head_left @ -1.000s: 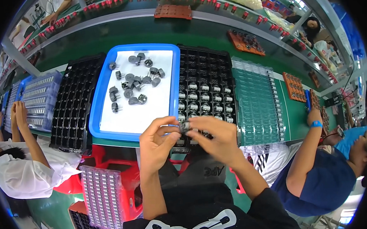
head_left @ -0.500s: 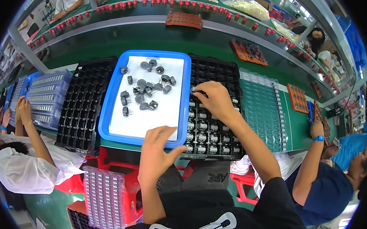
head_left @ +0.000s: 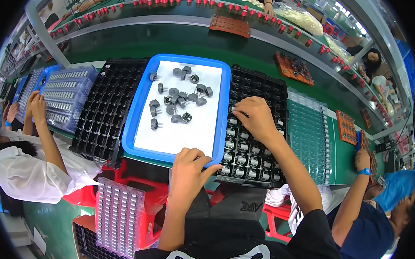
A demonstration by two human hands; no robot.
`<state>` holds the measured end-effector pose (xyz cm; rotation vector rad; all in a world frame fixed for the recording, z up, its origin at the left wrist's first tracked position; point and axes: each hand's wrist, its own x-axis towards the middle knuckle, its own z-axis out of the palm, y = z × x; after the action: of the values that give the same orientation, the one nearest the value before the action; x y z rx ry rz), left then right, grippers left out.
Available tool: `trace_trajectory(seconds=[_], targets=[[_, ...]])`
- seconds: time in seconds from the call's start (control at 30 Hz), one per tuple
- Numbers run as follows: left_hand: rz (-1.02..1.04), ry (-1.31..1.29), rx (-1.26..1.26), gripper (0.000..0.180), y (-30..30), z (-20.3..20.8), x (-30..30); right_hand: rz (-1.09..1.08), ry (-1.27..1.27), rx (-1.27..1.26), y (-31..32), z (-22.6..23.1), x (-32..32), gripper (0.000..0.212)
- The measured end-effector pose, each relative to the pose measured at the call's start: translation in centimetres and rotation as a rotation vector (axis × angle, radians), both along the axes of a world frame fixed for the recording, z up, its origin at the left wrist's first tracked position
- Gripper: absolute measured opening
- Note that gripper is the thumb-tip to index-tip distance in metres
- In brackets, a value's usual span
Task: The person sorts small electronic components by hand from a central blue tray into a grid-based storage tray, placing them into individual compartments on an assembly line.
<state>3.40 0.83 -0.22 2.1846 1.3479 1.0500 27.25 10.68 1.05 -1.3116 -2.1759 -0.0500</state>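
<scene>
My right hand (head_left: pixel 255 118) is over the black compartment tray (head_left: pixel 243 92), its thumb and fingers pinched on a small silver cylindrical part (head_left: pixel 232 109) at a cell on the tray's left side. Silver cylindrical parts (head_left: pixel 240 159) fill several cells in the nearer half of that tray. At the near right corner of the blue tray (head_left: pixel 130 129), my left hand (head_left: pixel 189 171) hovers or rests with thumb apart and fingers bent, holding nothing visible. On white paper in the blue tray lie several dark grey round parts with thin pins (head_left: pixel 182 101).
Left stands another black compartment tray (head_left: pixel 109 99); right, a stack of clear trays (head_left: pixel 306 129). Across the back run a rail and a line of red parts (head_left: pixel 219 4), with orange fixtures (head_left: pixel 230 25) nearby. Co-workers sit on both sides. A red stool (head_left: pixel 148 217) stands below left.
The whole view has shifted, so the trays appear farther right. My right hand stays pinched at the black tray's left side. The left hand's fingers have bent more at the blue tray's corner.
</scene>
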Motion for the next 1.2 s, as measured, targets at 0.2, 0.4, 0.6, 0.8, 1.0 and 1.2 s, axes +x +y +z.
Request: trace_trajectory(seconds=[0.2, 0.4, 0.6, 0.8, 1.0, 1.2], targets=[[-0.018, 0.021, -0.007, 0.024, -0.1, 0.4, -0.4, 0.031, -0.069, -0.042, 0.2, -0.3, -0.4, 0.008], [0.130, 0.027, 0.012, 0.019, 2.9, 1.6, -1.6, 0.016, -0.070, 0.034, -1.6, 1.5, -0.2, 0.010], [0.225, 0.241, 0.073, 0.043, 7.5, 1.2, -1.1, -0.117, 0.191, 0.040, -8.4, 2.7, 1.3, 0.011], [0.248, 0.324, 0.039, 0.031, 8.5, 0.9, -1.3, -0.309, 0.220, 0.067, -12.9, 2.1, 5.1, 0.011], [0.246, 0.131, 0.073, 0.028, 6.9, 0.4, -0.2, -0.693, 0.118, 0.089, -12.5, -0.3, 17.8, 0.014], [0.222, -0.134, -0.038, 0.026, 5.1, -0.5, -1.2, -0.818, -0.036, 0.059, -7.3, -0.9, 26.8, 0.027]])
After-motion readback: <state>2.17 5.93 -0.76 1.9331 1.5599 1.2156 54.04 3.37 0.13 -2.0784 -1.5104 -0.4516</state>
